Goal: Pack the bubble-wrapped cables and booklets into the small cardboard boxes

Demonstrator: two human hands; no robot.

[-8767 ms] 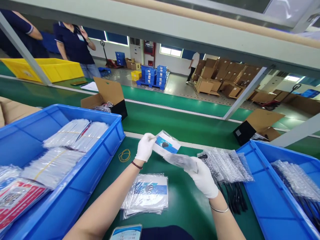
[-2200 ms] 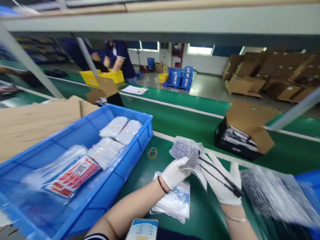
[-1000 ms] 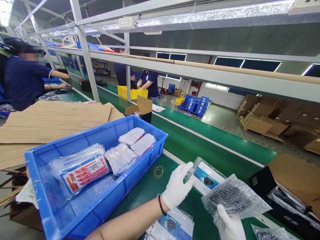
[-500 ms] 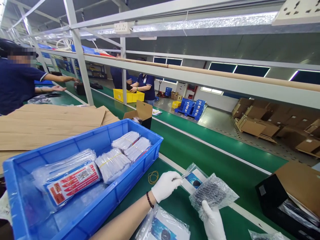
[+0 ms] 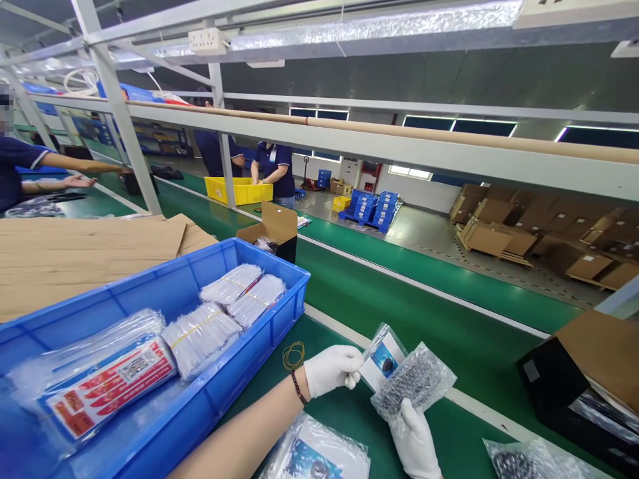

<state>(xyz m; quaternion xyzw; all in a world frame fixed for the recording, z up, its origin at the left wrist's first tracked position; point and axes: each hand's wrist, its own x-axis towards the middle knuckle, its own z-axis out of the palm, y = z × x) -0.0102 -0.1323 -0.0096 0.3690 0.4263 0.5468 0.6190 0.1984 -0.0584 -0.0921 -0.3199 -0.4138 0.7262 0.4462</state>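
My left hand (image 5: pixel 333 370), in a white glove, pinches the edge of a clear plastic sleeve holding a printed card (image 5: pixel 383 359) with a blue picture. Close beside it, my right hand (image 5: pixel 415 436), also gloved, grips a bubble-wrap bag (image 5: pixel 417 382) with something dark inside, thumb on top. The bag's upper left side overlaps the card. Below my left forearm lies a stack of similar bagged cards (image 5: pixel 319 452) on the green surface. A yellow rubber band (image 5: pixel 293 356) rests beyond my left wrist.
A blue bin (image 5: pixel 264 346) at left holds several bundles of plastic-sleeved papers (image 5: pixel 202 339). An open black box (image 5: pixel 564 386) stands at right, near another bubble-wrap bag (image 5: pixel 529 459). Cardboard sheets (image 5: pixel 90 259) lie behind the bin. Co-workers stand along the line, some by a yellow bin (image 5: pixel 249 193).
My view has turned slightly right. The card now shows more fully beside the bubble-wrap bag. A co-worker's hands at the yellow bin have gone lower into it.
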